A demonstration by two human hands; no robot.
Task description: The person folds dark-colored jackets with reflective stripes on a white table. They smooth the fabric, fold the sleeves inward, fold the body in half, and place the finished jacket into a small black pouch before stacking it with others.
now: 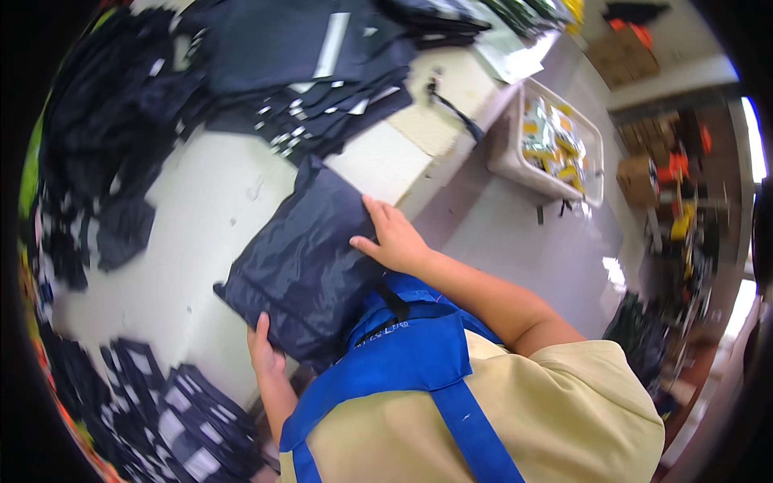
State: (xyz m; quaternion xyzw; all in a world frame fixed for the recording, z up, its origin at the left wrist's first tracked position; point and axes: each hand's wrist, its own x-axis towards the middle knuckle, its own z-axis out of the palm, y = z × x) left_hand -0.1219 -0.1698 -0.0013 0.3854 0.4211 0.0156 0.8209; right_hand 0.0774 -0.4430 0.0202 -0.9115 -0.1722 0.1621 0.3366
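Observation:
Between my two hands is a folded dark navy garment [302, 258], smooth and slightly shiny, tilted over the front edge of the white table [189, 233]. My left hand [266, 350] grips its lower left edge, thumb on top and the other fingers mostly hidden beneath. At its right edge, my right hand [393, 237] holds on with the thumb lying over the cloth and the fingers along the side. The garment's underside is out of sight.
Dark garments with white labels [294, 121] are stacked at the back of the table. More lie in a dark heap [121, 105] at left and in piles [177, 419] at lower left. A pale bin [503, 161] of yellow and silver packets stands right, with cardboard boxes [636, 181] beyond.

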